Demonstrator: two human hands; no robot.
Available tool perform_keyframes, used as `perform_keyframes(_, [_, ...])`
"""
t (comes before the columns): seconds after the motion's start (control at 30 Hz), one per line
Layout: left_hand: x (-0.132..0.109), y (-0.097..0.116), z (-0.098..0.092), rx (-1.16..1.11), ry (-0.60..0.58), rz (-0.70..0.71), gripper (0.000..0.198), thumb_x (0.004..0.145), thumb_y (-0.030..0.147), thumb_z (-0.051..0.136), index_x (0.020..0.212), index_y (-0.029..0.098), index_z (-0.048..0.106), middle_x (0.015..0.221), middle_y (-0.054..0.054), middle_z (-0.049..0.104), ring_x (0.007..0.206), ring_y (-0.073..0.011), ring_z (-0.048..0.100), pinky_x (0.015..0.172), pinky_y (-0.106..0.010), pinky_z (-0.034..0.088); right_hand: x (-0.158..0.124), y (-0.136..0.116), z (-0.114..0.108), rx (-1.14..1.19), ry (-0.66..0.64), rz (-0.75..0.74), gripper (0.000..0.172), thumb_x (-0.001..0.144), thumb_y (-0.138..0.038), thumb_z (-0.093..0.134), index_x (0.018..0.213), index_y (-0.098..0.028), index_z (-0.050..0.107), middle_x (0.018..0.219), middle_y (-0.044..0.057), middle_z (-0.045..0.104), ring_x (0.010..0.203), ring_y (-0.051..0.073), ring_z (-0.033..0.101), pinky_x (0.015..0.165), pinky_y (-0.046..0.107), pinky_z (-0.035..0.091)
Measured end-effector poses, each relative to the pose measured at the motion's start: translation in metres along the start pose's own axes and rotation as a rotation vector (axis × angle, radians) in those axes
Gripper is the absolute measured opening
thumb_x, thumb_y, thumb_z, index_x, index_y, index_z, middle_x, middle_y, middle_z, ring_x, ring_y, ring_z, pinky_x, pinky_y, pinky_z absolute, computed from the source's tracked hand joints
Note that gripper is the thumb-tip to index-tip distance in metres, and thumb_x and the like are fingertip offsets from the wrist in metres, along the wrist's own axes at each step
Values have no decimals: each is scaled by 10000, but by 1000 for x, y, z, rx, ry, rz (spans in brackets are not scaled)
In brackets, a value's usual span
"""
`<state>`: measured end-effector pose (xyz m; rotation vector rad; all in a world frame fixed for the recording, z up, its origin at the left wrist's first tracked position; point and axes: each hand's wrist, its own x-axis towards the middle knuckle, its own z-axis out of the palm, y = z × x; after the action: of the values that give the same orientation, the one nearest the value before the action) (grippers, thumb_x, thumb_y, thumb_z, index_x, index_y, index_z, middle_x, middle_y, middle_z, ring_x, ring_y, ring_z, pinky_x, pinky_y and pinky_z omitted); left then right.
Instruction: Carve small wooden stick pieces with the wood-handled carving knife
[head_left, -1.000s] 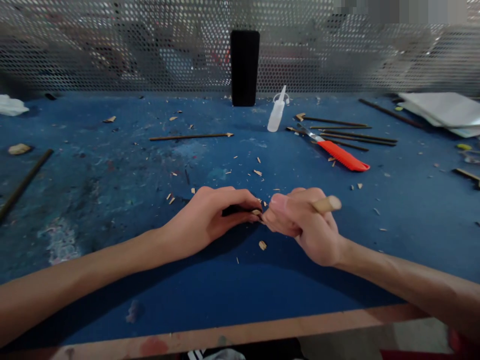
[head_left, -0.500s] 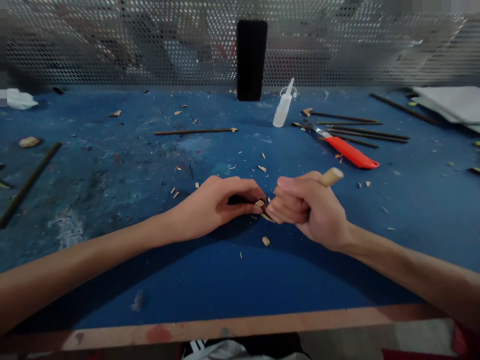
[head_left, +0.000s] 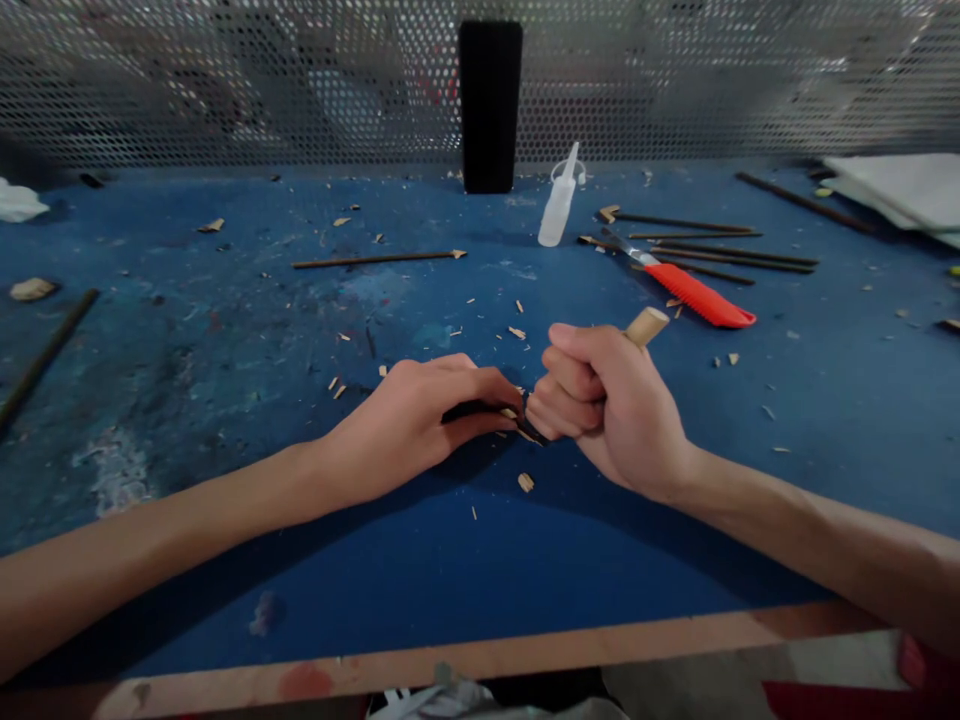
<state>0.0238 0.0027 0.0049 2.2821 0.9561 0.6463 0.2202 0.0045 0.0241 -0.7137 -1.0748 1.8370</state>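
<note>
As seen from the head camera, find a bare wooden edge point(head_left: 420, 668) running along six o'clock, with a stretch of blue tabletop point(head_left: 420, 580) between it and the forearms. Find perforated metal mesh point(head_left: 337, 90) bounding twelve o'clock, with a black slab point(head_left: 491, 105) upright before it. Notice a translucent squeeze bottle point(head_left: 556, 207) at one o'clock, tapering to a narrow tip; cannot tell its contents. At the dial's centre, see the left hand point(head_left: 420, 420) pinching a small pale piece point(head_left: 509, 412) between thumb and fingers, and the right hand point(head_left: 615, 400) clenched around a round wooden handle point(head_left: 647, 325), blunt end poking out toward two o'clock. See both hands close together; cannot make out the dark thing point(head_left: 534, 433) between them. Spot thin, dark sticks point(head_left: 739, 260) at two o'clock, beside a knife with a ridged red handle point(head_left: 697, 297); another pale-tipped stick point(head_left: 375, 260) at ten; a rough wood chip point(head_left: 526, 482) at five.
</note>
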Motion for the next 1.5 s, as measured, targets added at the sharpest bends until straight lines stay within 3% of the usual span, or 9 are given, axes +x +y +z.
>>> perform_keyframes(0.17, [-7,6,1,144,50,110,133,1004,232,608,1097,234,703,1006,9,748,928,-117,683,830,-198,530,-5,5,3,-18,67,-54,518,989,-264,495,534,-225,249,450,-102,156,388,63,162,453,295,201])
perform_keyframes(0.33, [-11,8,1,208,58,223,184,1031,171,528,1140,204,673,1051,-19,753,997,-138,662,907,-224,532,-7,6,4,-56,91,-72,532,998,-284,496,539,-223,233,454,-100,166,391,58,172,460,299,208])
perform_keyframes(0.6, [-23,5,1,324,60,435,286,1011,73,473,1257,149,598,1176,-80,732,1119,-215,620,980,-320,535,-8,6,6,-50,109,-68,533,1002,-276,493,547,-219,221,456,-103,163,394,52,161,456,285,195])
perform_keyframes(0.8, [-14,6,0,131,50,188,179,1018,181,567,1162,214,668,1064,-5,761,1004,-121,679,933,-210,528,-10,1,-1,-153,-17,-91,572,1026,-328,508,540,-206,232,463,-90,217,429,57,180,484,289,222])
perform_keyframes(0.97, [-3,6,-4,-42,-4,-30,129,978,244,647,1083,235,722,994,24,764,902,-116,708,802,-188,523,-11,-2,-7,-258,-137,-113,571,1049,-299,457,539,-197,224,493,-78,205,454,64,180,485,290,210])
perform_keyframes(1.1, [2,5,-7,-258,-22,-96,138,972,298,652,1060,217,719,1001,25,775,907,-125,727,820,-188,542,-15,0,-8,-534,-246,-155,563,995,-238,540,522,-196,238,500,-67,236,483,73,189,464,284,181])
perform_keyframes(1.17, [3,5,-8,-329,-43,-159,140,955,313,677,1042,212,718,987,29,783,912,-126,738,834,-187,548,-16,3,-9,-554,-283,-184,554,953,-201,599,514,-192,262,505,-69,248,490,71,182,466,281,183])
perform_keyframes(1.33, [2,3,-8,-362,-53,-163,97,933,214,691,1025,191,717,973,26,786,911,-110,749,829,-166,549,-11,9,-15,-354,-152,-151,549,1051,-282,446,552,-198,232,515,-70,211,474,76,190,502,296,229])
perform_keyframes(1.5, [2,0,-8,-274,-52,-144,111,920,202,709,1024,215,743,989,29,777,915,-109,736,847,-170,549,-7,2,-13,-199,-88,-91,557,1040,-311,476,565,-198,208,500,-73,190,450,71,178,511,317,221])
